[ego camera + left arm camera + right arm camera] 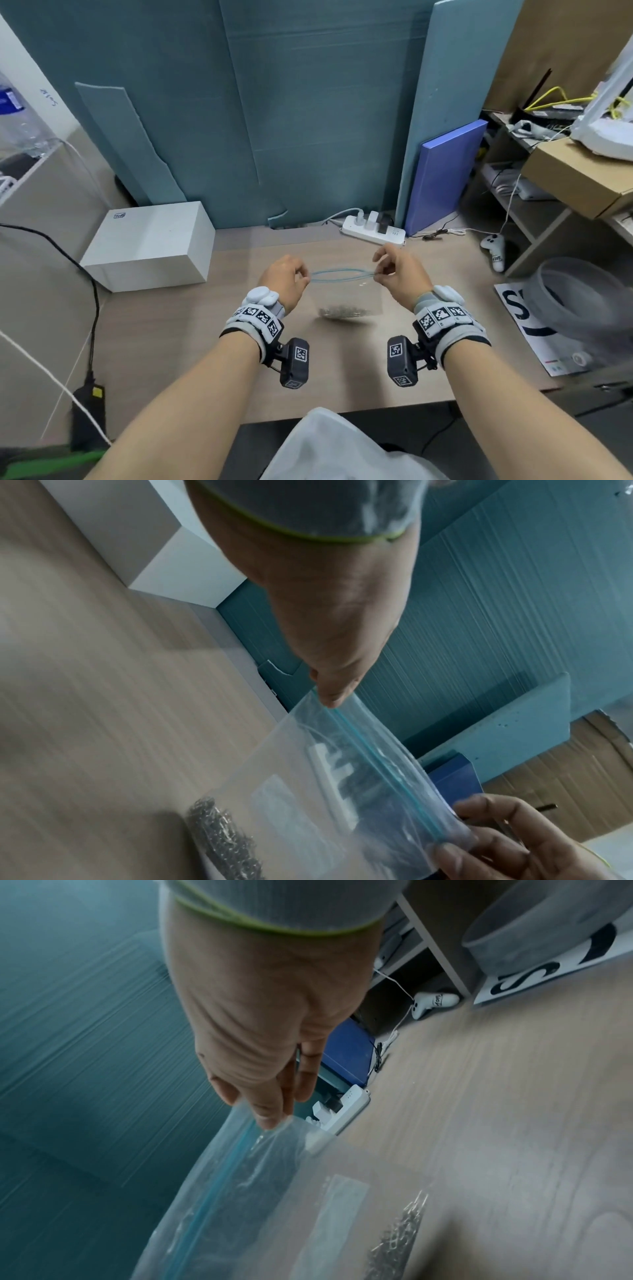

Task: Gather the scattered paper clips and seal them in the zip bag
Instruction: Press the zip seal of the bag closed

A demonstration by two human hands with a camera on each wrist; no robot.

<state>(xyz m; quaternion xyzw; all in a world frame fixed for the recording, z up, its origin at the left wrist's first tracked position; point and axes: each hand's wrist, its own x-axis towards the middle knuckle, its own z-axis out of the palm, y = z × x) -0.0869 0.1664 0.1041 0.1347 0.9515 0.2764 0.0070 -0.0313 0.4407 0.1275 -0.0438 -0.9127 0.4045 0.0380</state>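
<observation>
A clear zip bag [346,294] with a blue zip strip hangs above the wooden table [342,370], held up between my two hands. My left hand [303,277] pinches the left end of the bag's top edge. My right hand [378,272] pinches the right end. The zip strip [342,275] bows apart in the middle, so the mouth stands slightly open. A heap of silver paper clips [344,312] lies in the bottom of the bag. The left wrist view shows the bag [325,791], the clips [222,840] and my pinching fingers [334,693]. The right wrist view shows the bag [240,1191] and clips [400,1240].
A white box [147,246] stands at the back left of the table. A white power strip [371,228] with plugs lies at the back. A white controller [493,248], a grey bin [582,298] and a printed sheet [534,329] are on the right. Black cables [89,308] run along the left.
</observation>
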